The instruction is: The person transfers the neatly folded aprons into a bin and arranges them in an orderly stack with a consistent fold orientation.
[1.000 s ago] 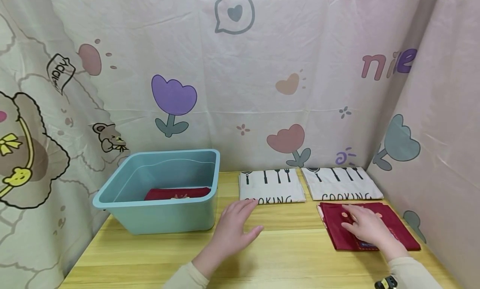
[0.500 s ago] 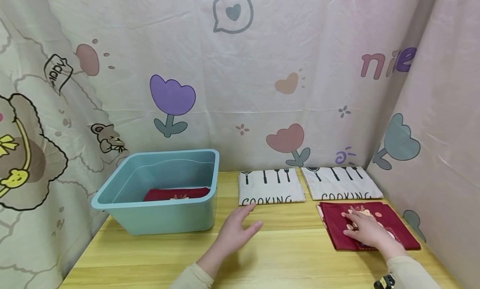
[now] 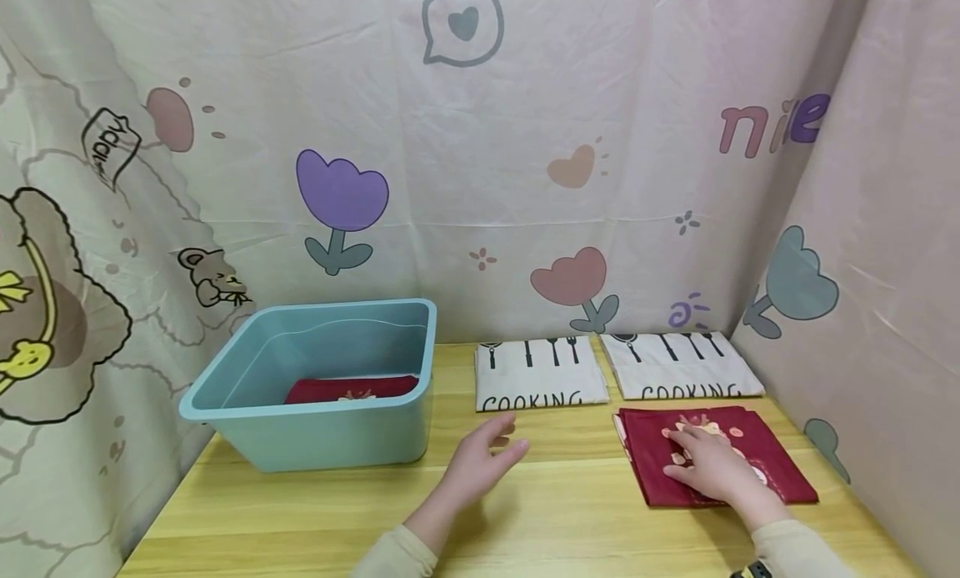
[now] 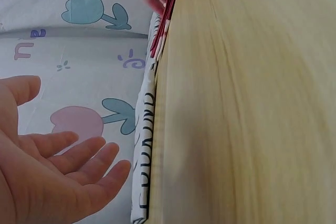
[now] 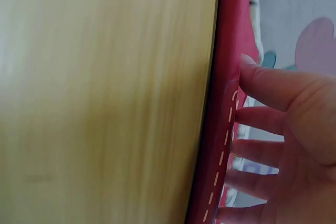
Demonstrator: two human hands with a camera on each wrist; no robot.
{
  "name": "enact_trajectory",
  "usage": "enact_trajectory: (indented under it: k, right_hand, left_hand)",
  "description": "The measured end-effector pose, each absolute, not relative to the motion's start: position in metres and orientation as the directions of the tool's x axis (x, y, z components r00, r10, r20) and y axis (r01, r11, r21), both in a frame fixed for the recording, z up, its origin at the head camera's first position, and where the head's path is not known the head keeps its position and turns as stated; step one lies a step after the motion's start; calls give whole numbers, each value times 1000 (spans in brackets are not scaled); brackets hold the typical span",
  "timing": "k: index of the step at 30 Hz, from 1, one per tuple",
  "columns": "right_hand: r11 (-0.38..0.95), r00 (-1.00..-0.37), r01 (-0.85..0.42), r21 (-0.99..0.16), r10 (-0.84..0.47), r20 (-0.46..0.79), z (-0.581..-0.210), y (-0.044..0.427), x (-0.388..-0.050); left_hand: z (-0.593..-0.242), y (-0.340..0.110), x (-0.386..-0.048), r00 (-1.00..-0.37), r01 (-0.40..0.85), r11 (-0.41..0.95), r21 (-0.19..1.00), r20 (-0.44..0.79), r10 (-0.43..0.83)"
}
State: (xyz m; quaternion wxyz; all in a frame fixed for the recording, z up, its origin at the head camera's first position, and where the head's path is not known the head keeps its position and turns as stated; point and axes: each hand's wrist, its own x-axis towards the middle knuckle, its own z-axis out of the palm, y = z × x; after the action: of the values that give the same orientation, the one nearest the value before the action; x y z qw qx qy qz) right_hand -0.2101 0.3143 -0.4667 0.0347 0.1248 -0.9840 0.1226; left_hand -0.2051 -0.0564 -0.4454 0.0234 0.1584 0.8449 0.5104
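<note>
Touching the red cloth point(image 3: 774, 453): I watch from the head camera how the right hand point(image 3: 712, 469) lies upon this folded cloth, at 3 o'clock on the wooden table point(image 3: 555, 520); its fingers are spread wide and nearly straight, the tips on the fabric.
Left hand point(image 3: 476, 469): it hangs above the wood, at 9 o'clock from the red cloth and well apart from it; the fingers are relaxed, the thumb stands away from them, so the opening is wide.
Cloth edges: the corner at 4 o'clock comes near the right border of the table; the far edge leaves only a thin strip of wood before the next cloth.
Room for moving: I see plain wood between the left hand and the red cloth, and a broad band toward 6 o'clock.
Blue bin point(image 3: 337, 436): it stands at 10 o'clock; inside, below the rim, lies a second red cloth point(image 3: 352, 389).
White cloths: one point(image 3: 540, 376) is at 12 o'clock, the other point(image 3: 678, 368) at 1 o'clock, both folded and lettered COOKING, with a narrow gap between.
Curtain point(image 3: 465, 144): pale fabric with tulips and hearts closes the sides at 9, 12 and 3 o'clock.
</note>
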Motion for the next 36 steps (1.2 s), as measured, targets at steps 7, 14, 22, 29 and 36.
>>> enact_trajectory:
  k: [7,14,22,29,36]
  right_hand:
    - [953,-974,-226,-202,-220,50,-463,280,-210]
    - [965,-982,-188,-185,-190,8,-459,242,-212]
    - [970,-985,-170,-172,-169,21,-460,203,-214]
    - [969,-984,-177,-169,-175,28,-458,175,-213]
    - [967,-982,-191,-171,-188,35,-460,162,-213]
  left_hand:
    - [-450,-53,-207,-967,127,370,920,31,254]
    - [-453,-52,-206,-974,19,272,962,-44,221]
    - [-453,-53,-206,-981,-50,223,973,-91,174]
    - [-452,-57,-209,-982,-99,210,973,-129,134]
    - [-452,-60,-213,-984,-92,187,978,-118,133]
